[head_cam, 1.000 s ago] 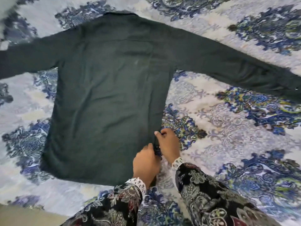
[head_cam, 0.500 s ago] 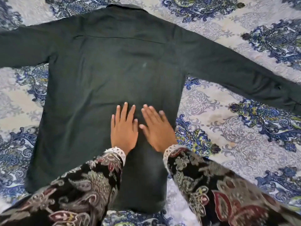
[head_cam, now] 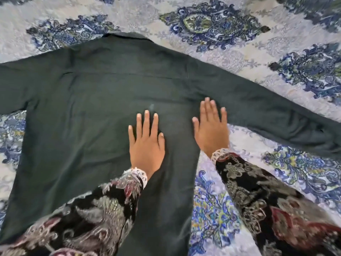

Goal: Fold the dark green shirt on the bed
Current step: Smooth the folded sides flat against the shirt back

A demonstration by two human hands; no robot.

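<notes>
Head view: dark green shirt (head_cam: 88, 115) lies spread back-up on patterned bedspread (head_cam: 239, 50), collar far, both sleeves out. Left hand (head_cam: 146, 143) flat on shirt's mid-back, fingers straight, spread. Right hand (head_cam: 212, 128) flat at shirt's right side seam, under armpit, fingers straight. Fabric looks soft, light, limp; best taken at right sleeve (head_cam: 276, 115) or shoulder. No containers visible.

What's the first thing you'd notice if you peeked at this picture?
A big dark green shirt lies spread flat, sleeves out, across a blue-patterned bedspread. Two flat hands press on it: the left hand mid-shirt, the right hand at its right edge.
</notes>
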